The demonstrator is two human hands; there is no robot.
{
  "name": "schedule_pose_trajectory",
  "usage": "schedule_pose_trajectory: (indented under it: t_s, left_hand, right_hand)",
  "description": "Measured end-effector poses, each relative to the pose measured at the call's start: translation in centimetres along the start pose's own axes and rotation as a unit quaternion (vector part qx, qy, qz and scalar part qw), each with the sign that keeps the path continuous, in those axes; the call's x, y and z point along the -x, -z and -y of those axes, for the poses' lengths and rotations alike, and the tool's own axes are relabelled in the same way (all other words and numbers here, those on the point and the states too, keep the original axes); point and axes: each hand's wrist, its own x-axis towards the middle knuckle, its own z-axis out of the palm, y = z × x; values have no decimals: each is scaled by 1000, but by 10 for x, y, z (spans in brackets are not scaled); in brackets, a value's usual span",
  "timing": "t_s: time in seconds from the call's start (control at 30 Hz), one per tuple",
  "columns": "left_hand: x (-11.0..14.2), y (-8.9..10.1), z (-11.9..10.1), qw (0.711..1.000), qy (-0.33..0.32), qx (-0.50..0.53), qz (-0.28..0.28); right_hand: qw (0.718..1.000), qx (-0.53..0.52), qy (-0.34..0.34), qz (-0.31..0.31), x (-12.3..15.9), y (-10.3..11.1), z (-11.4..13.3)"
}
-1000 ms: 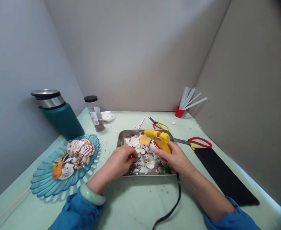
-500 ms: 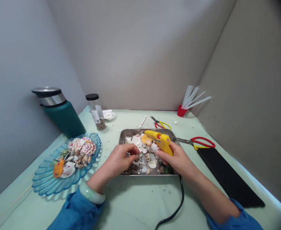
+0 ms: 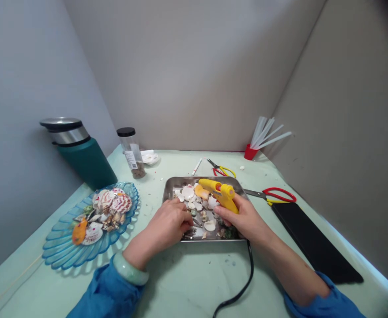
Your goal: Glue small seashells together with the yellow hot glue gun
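Observation:
A yellow hot glue gun (image 3: 226,196) is gripped by my right hand (image 3: 246,221), its nozzle pointing left over the metal tray (image 3: 173,182). In the tray lie several white shells (image 3: 209,225), an orange shell piece (image 3: 201,191) and small dark bits. My left hand (image 3: 169,221) is over the tray's left side, fingers curled down and pressed together. By its fingertips shows a slim, dark, pointed thing (image 3: 197,223); whether the fingers hold it is hidden by the hand.
On the left, a blue scalloped plate (image 3: 53,254) holds shells, with a teal bottle (image 3: 89,163) and a jar (image 3: 131,154) behind. Scissors (image 3: 278,194), small snips (image 3: 220,168), a marker (image 3: 197,167), a red cup of glue sticks (image 3: 251,152) and a black slab (image 3: 313,243) surround the tray. A black cord (image 3: 248,274) trails forward.
My left hand has turned palm-down and its fingers have moved lower, hiding the tray's near left corner. The right hand and glue gun have stayed in place.

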Motion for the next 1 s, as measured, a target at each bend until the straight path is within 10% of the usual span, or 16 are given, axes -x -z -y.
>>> schedule_pose_trajectory:
  t_s: [0.5,1.0]
  left_hand:
    - [-8,1,-3,997,22,-20,67]
    - [-5,0,1,998,59,-32,1]
  right_hand:
    - [1000,16,-6,3,0,-1,4]
    - [1000,-20,-10,14,1,-1,5]
